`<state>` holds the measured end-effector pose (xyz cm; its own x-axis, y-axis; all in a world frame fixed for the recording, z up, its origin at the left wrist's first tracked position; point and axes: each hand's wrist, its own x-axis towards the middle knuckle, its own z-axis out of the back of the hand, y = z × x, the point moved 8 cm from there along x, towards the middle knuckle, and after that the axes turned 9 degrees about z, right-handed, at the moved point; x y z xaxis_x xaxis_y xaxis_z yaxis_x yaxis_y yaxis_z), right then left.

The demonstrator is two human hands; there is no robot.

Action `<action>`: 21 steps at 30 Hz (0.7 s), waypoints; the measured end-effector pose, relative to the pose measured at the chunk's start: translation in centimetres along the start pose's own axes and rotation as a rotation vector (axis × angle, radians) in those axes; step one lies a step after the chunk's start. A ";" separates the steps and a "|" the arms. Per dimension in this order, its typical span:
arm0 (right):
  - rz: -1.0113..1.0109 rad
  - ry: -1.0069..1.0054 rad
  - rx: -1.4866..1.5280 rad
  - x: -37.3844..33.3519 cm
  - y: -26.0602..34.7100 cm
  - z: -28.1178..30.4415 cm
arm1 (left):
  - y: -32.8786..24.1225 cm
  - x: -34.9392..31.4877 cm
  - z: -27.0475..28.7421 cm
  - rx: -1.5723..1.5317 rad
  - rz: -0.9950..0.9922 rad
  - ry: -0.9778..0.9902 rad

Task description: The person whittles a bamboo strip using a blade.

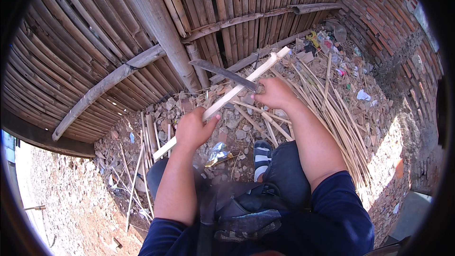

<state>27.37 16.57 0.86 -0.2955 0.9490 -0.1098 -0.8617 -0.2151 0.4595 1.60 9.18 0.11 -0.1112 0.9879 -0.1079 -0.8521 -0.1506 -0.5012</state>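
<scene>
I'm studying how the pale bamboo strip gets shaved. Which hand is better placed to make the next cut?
Probably the right hand: it holds the dark long-bladed knife, whose edge lies on the pale bamboo strip. The left hand grips the strip lower down, steadying it.

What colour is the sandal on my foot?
The sandal is dark with white stripes across the straps, seen in the head view below the right hand.
</scene>
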 end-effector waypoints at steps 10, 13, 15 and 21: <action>-0.008 -0.029 0.165 -0.3 -2.1 -0.2 | -0.1 -0.3 0.6 -0.011 0.004 -0.023; -0.094 -0.166 0.057 -0.6 -3.2 1.3 | 1.0 -0.6 1.8 -0.005 0.017 -0.108; -0.094 -0.124 0.050 -1.3 -1.2 1.3 | 1.3 -0.1 1.8 -0.045 0.008 -0.102; -0.127 -0.056 0.133 -1.4 -1.3 1.3 | 1.5 -0.4 2.9 -0.045 -0.011 -0.129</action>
<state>29.45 15.87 1.54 -0.1613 0.9788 -0.1264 -0.8273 -0.0643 0.5580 -1.09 8.64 1.89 -0.1698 0.9855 0.0078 -0.8300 -0.1387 -0.5402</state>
